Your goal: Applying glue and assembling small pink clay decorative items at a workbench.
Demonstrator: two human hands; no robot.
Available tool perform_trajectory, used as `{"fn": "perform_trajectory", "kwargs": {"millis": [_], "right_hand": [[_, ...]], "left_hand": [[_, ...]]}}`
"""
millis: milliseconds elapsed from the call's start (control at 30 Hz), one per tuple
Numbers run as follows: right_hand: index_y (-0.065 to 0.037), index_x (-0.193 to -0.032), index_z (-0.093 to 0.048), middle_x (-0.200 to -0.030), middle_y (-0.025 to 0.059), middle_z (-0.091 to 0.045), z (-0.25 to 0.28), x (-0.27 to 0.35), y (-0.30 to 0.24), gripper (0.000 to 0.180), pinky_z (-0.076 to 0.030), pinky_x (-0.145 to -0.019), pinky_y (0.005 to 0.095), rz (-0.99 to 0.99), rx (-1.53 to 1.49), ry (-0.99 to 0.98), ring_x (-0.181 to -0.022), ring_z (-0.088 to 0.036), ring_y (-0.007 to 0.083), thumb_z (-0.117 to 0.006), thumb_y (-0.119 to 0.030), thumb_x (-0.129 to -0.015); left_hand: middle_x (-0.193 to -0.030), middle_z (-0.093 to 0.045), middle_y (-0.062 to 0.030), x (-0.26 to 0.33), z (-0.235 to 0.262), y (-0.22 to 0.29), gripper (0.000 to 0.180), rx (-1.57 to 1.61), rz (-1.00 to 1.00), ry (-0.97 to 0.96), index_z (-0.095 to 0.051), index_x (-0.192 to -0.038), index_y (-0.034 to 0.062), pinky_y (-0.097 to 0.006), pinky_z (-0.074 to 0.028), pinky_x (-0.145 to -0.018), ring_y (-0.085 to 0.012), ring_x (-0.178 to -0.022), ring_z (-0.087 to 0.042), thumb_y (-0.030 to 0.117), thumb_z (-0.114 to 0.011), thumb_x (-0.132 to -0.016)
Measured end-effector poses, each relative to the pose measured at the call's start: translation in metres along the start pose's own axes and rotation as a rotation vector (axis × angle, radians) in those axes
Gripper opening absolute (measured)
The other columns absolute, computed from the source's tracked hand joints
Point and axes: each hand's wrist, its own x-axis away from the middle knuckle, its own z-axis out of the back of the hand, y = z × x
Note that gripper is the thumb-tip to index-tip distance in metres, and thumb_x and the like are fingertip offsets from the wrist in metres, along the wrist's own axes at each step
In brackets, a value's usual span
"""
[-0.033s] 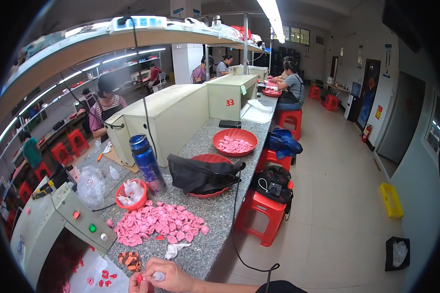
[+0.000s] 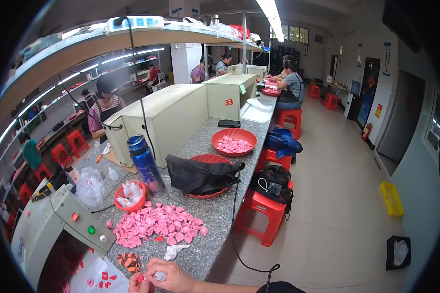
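My left hand (image 2: 136, 284), partly cut off by the lower edge, pinches a small red piece (image 2: 141, 278). Against it, my right hand (image 2: 173, 276) holds a small white squeeze bottle (image 2: 159, 276), its tip pointing at the piece. Whether the tip touches is too small to tell. Just beyond my hands lie orange-and-brown patterned pieces (image 2: 129, 261) and a crumpled white tissue (image 2: 175, 251). A heap of pink cupped, petal-like pieces (image 2: 156, 222) spreads over the speckled grey table (image 2: 211, 233). Several small red pieces (image 2: 104, 280) rest on white paper inside the pale machine (image 2: 58, 217) at left.
Behind the heap stand a red bowl of white bottles (image 2: 131, 194), a blue bottle (image 2: 145, 166), a black cloth (image 2: 200, 176) over a red basket, and a red basket of pink pieces (image 2: 234, 142). A black cable (image 2: 235, 234) hangs over the table's right edge beside red stools (image 2: 260, 215). Other people sit farther off.
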Motion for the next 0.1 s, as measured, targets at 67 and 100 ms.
{"fn": "perform_trajectory", "kwargs": {"millis": [67, 100], "right_hand": [[-0.003, -0.084, -0.057, -0.084, 0.0076, -0.052, 0.013, 0.001, 0.009, 0.012, -0.044, -0.068, 0.0301, -0.051, -0.040, 0.018, -0.077, -0.055, 0.0208, -0.059, -0.011, -0.076], [-0.002, -0.085, -0.057, -0.084, 0.0075, -0.052, 0.016, 0.003, 0.014, 0.012, -0.044, -0.070, 0.0294, -0.108, -0.076, 0.029, -0.078, -0.056, 0.0201, -0.058, -0.010, -0.077]], "left_hand": [[-0.110, -0.048, -0.0113, -0.017, 0.006, -0.010, 0.043, -0.119, -0.032, -0.059, -0.041, -0.117, 0.0037, -0.031, -0.046, -0.081, -0.0221, -0.098, -0.051, 0.015, -0.058, -0.079], [-0.109, -0.047, -0.0129, -0.026, 0.013, -0.013, 0.043, -0.232, -0.060, -0.114, -0.046, -0.113, 0.0060, -0.033, -0.050, -0.076, -0.0262, -0.099, -0.050, 0.024, -0.061, -0.077]]}}
